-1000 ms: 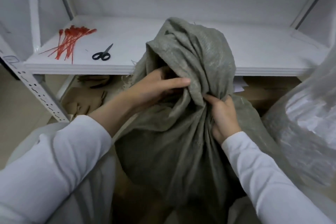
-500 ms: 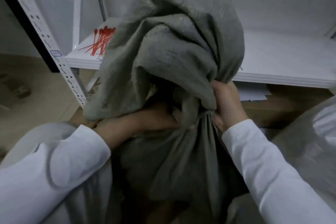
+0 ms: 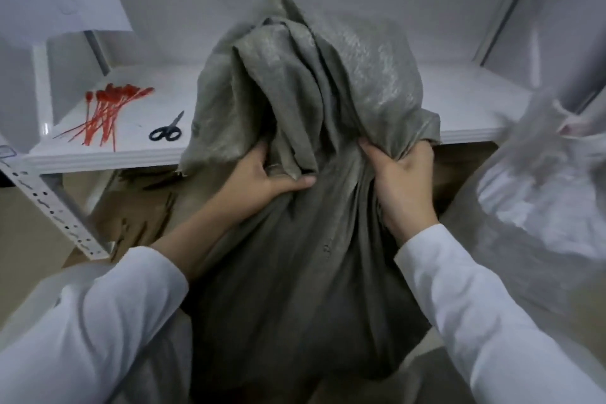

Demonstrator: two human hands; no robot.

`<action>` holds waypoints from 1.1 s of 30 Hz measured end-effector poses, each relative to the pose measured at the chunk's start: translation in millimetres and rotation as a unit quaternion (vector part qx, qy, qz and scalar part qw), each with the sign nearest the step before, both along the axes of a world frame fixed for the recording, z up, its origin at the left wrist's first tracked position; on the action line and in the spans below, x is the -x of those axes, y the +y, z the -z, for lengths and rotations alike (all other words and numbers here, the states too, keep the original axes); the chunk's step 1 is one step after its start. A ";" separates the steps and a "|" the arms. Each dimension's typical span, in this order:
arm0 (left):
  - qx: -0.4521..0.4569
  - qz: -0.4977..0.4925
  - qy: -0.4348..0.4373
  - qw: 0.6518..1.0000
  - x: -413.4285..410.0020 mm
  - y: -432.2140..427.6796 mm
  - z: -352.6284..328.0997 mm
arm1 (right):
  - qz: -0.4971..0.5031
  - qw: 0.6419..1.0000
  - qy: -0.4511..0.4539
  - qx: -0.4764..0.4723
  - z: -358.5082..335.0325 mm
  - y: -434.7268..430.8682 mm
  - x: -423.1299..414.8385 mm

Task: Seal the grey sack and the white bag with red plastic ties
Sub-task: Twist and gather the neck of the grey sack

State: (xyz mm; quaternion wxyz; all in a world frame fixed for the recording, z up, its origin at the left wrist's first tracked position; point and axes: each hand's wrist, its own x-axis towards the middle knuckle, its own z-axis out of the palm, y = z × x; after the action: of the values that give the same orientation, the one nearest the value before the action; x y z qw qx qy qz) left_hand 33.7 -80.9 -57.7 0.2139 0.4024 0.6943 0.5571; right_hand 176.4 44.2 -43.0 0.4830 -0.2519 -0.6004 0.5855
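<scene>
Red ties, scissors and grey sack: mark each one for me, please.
red ties (image 3: 106, 108): head view, middle of the loose bundle.
scissors (image 3: 173, 124): head view, at the pivot.
grey sack (image 3: 295, 272): head view, body below the gathered neck.

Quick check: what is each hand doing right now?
Left hand: grips the gathered neck of the grey sack.
Right hand: grips the sack's neck too.

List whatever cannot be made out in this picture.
Head view only:
- Contents of the grey sack: hidden by its own fabric.
- Fingertips of the left hand and right hand: buried in the sack's folds.
- The white bag: blurred, cut by the right edge; whether it is tied cannot be told.
- The red plastic ties on the shelf: too small and overlapped to count.
</scene>
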 end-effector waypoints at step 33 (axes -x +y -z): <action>0.030 0.056 -0.134 0.989 5.6 4.9 24.1 | -0.177 0.974 -0.003 0.144 -8.5 -6.2 9.3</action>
State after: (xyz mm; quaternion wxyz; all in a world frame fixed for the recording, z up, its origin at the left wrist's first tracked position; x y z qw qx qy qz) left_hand 28.1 -76.0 -81.8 0.3481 0.3558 0.6521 0.5718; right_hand 167.1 38.0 -34.5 0.3286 -0.2103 -0.5458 0.7416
